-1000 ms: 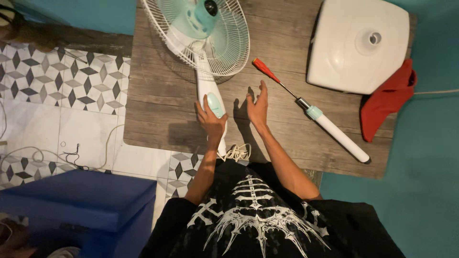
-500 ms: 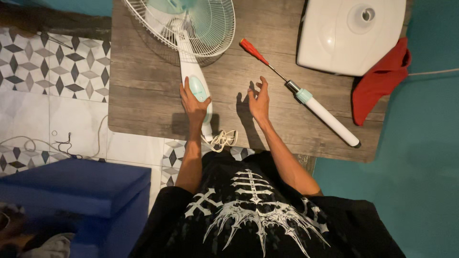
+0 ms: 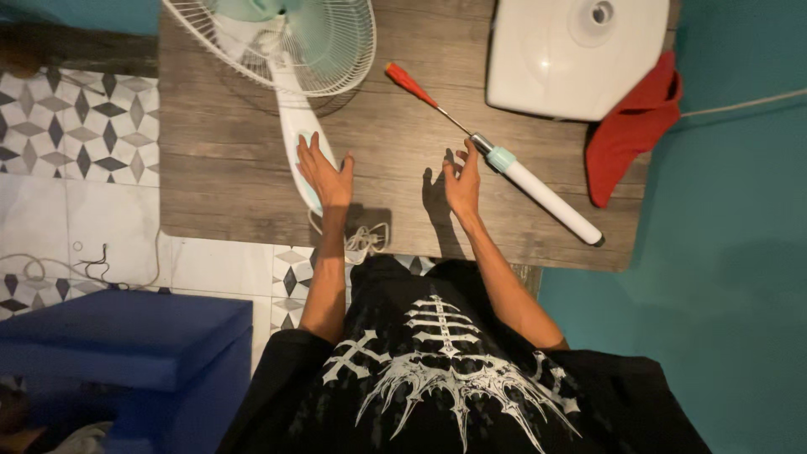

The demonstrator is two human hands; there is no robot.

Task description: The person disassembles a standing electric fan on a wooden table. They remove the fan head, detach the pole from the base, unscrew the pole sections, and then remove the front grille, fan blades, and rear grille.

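Note:
A white table fan with mint blades [image 3: 286,38] lies on the wooden table [image 3: 227,168], its white stem [image 3: 290,122] pointing toward me. My left hand [image 3: 324,175] lies flat on the lower stem with its fingers spread. My right hand [image 3: 462,181] hovers open over the table, fingertips close to the mint collar of a white pole [image 3: 542,193]. A thin metal rod with a red handle [image 3: 408,81] sticks out of that pole's far end. The fan's bundled cord [image 3: 366,240] hangs at the table's near edge.
The fan's white square base [image 3: 576,55] sits at the far right of the table beside a red cloth [image 3: 630,130]. A blue box [image 3: 126,336] stands on the patterned tile floor [image 3: 76,143] at my left. Loose wires [image 3: 92,265] lie on the tiles.
My left hand has gone from gripping the fan stem to lying flat on it, fingers spread. My right hand has shifted right, toward the pole's collar. The view has swung right.

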